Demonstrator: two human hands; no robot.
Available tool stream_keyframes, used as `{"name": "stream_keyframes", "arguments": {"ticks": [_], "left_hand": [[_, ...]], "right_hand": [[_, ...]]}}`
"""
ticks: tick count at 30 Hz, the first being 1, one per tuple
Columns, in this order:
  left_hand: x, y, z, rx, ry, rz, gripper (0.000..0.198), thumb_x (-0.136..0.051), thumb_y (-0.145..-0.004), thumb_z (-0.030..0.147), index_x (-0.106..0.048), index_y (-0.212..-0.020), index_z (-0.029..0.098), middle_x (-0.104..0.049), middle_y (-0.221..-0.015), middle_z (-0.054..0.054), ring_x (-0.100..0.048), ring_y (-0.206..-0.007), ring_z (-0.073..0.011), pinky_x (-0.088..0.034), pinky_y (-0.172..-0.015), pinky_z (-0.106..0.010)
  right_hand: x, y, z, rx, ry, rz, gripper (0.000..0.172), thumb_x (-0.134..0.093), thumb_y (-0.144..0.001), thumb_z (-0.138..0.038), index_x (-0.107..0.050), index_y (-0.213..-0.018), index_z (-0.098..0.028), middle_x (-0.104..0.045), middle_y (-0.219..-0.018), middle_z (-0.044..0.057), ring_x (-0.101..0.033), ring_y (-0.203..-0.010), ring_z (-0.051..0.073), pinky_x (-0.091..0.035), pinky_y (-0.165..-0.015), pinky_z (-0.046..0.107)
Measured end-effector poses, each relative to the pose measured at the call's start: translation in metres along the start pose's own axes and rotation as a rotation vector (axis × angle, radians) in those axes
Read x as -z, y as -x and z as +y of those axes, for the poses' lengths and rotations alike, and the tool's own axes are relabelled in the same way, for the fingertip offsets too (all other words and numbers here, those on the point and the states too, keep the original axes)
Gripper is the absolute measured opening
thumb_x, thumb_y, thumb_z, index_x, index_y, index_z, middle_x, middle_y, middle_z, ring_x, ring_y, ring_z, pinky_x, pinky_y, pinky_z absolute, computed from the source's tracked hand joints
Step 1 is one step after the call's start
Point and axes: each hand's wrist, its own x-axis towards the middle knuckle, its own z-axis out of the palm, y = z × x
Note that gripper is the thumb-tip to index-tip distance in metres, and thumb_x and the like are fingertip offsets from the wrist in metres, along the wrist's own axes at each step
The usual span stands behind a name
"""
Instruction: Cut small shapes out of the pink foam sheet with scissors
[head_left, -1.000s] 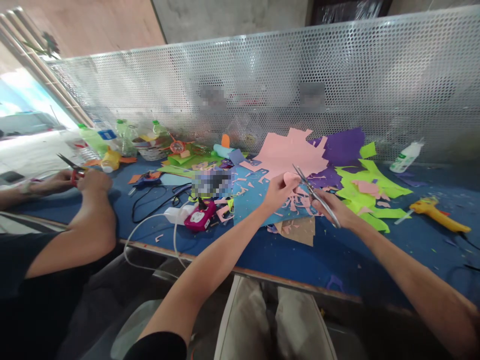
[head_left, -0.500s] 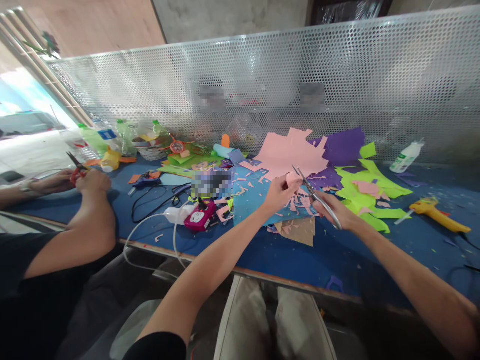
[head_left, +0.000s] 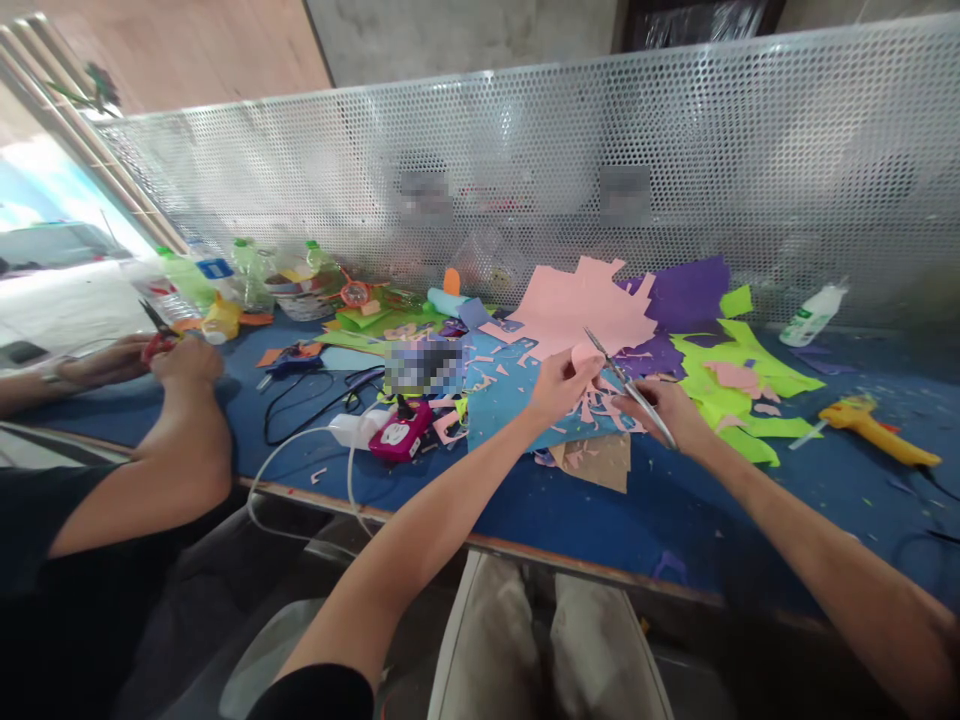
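Observation:
Between the fingertips of my left hand [head_left: 561,386] is a small pink paper piece [head_left: 586,356], partly covered by the fingers. My right hand [head_left: 664,408] is wrapped around the handles of a pair of scissors [head_left: 628,386]. Their blades point up and left, right beside the paper piece. Thin pink paper scraps [head_left: 596,408] lie under both hands on a blue sheet [head_left: 499,400]. Just beyond the hands rests a large, jagged-edged pink sheet [head_left: 581,305].
Lime green paper [head_left: 739,385], a yellow glue gun [head_left: 877,425] and a white bottle [head_left: 814,313] are on the right. Left stands a magenta power adapter [head_left: 403,432] with cables. A co-worker's hands [head_left: 187,360] hold scissors at far left. A perforated metal panel [head_left: 525,150] borders the back.
My right hand has turned a little and shifted slightly left with the scissors, whose handles have swung left and up. My left hand stays nearly still with the paper piece.

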Motion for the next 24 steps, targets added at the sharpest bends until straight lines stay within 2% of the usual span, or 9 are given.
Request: {"name": "stream_keyframes", "arguments": {"ticks": [4, 6, 8, 11, 14, 17, 19, 22, 24], "left_hand": [[0.0, -0.001, -0.001, 0.034, 0.038, -0.05, 0.048, -0.06, -0.093, 0.061, -0.066, -0.094, 0.013, -0.066, -0.074, -0.003, -0.046, -0.048, -0.0062, -0.038, -0.048, -0.023], [0.0, -0.002, -0.001, 0.034, 0.018, -0.035, 0.05, -0.058, -0.093, 0.063, -0.066, -0.097, 0.014, -0.06, -0.07, -0.001, -0.043, -0.05, -0.0068, -0.035, -0.049, -0.023], [0.0, -0.003, -0.002, 0.022, 0.0, -0.014, 0.051, -0.055, -0.094, 0.065, -0.065, -0.097, 0.015, -0.05, -0.065, 0.002, -0.039, -0.052, -0.0079, -0.032, -0.05, -0.024], [0.001, -0.004, -0.001, -0.004, -0.004, -0.028, 0.05, -0.049, -0.097, 0.066, -0.061, -0.093, 0.018, -0.04, -0.064, 0.003, -0.034, -0.054, -0.0094, -0.03, -0.052, -0.026], [0.002, -0.004, 0.001, -0.014, -0.025, -0.077, 0.05, -0.048, -0.097, 0.067, -0.06, -0.091, 0.019, -0.04, -0.064, 0.003, -0.035, -0.054, -0.011, -0.03, -0.054, -0.027], [0.003, -0.003, 0.0, -0.025, -0.095, -0.157, 0.049, -0.049, -0.097, 0.065, -0.062, -0.088, 0.019, -0.044, -0.061, 0.001, -0.038, -0.053, -0.0125, -0.029, -0.055, -0.029], [0.003, -0.002, -0.001, -0.041, -0.171, -0.201, 0.046, -0.054, -0.096, 0.062, -0.059, -0.077, 0.02, -0.042, -0.056, 0.002, -0.035, -0.05, -0.0125, -0.025, -0.053, -0.029], [0.003, -0.002, -0.005, -0.082, -0.295, -0.253, 0.044, -0.063, -0.093, 0.052, -0.052, -0.063, 0.021, -0.039, -0.051, 0.002, -0.033, -0.048, -0.0116, -0.021, -0.054, -0.029], [0.003, -0.001, -0.007, -0.096, -0.375, -0.323, 0.038, -0.063, -0.092, 0.045, -0.057, -0.065, 0.021, -0.047, -0.054, 0.001, -0.038, -0.049, -0.0119, -0.023, -0.055, -0.028]], "right_hand": [[0.0, -0.001, 0.003, -0.085, -0.138, 0.141, 0.041, -0.068, -0.078, -0.063, -0.06, -0.075, -0.023, -0.055, -0.05, -0.005, -0.046, -0.041, 0.011, -0.033, -0.042, 0.024], [0.002, -0.001, 0.007, -0.116, -0.209, 0.175, 0.039, -0.068, -0.078, -0.061, -0.06, -0.079, -0.023, -0.057, -0.05, -0.005, -0.046, -0.038, 0.011, -0.034, -0.04, 0.024], [0.004, -0.001, 0.011, -0.13, -0.23, 0.182, 0.038, -0.069, -0.078, -0.06, -0.059, -0.075, -0.023, -0.052, -0.044, -0.007, -0.043, -0.033, 0.01, -0.031, -0.036, 0.023], [0.003, 0.0, 0.016, -0.167, -0.213, 0.159, 0.042, -0.069, -0.078, -0.061, -0.059, -0.065, -0.022, -0.041, -0.035, -0.008, -0.04, -0.027, 0.01, -0.027, -0.033, 0.023], [0.0, -0.001, 0.017, -0.187, -0.219, 0.14, 0.044, -0.066, -0.079, -0.061, -0.066, -0.064, -0.019, -0.04, -0.031, -0.007, -0.04, -0.024, 0.011, -0.028, -0.032, 0.024], [-0.005, -0.002, 0.015, -0.186, -0.254, 0.153, 0.045, -0.068, -0.077, -0.06, -0.074, -0.072, -0.016, -0.049, -0.037, -0.005, -0.043, -0.029, 0.011, -0.032, -0.034, 0.024], [-0.007, -0.002, 0.012, -0.185, -0.283, 0.175, 0.047, -0.067, -0.077, -0.061, -0.077, -0.082, -0.015, -0.056, -0.043, -0.003, -0.046, -0.033, 0.011, -0.035, -0.035, 0.024], [-0.011, -0.001, 0.007, -0.188, -0.365, 0.221, 0.05, -0.065, -0.08, -0.06, -0.078, -0.094, -0.015, -0.058, -0.048, -0.003, -0.046, -0.037, 0.01, -0.035, -0.036, 0.022], [-0.014, 0.0, 0.003, -0.188, -0.456, 0.229, 0.048, -0.066, -0.08, -0.059, -0.079, -0.097, -0.015, -0.058, -0.049, -0.003, -0.043, -0.037, 0.009, -0.033, -0.036, 0.022]]}}
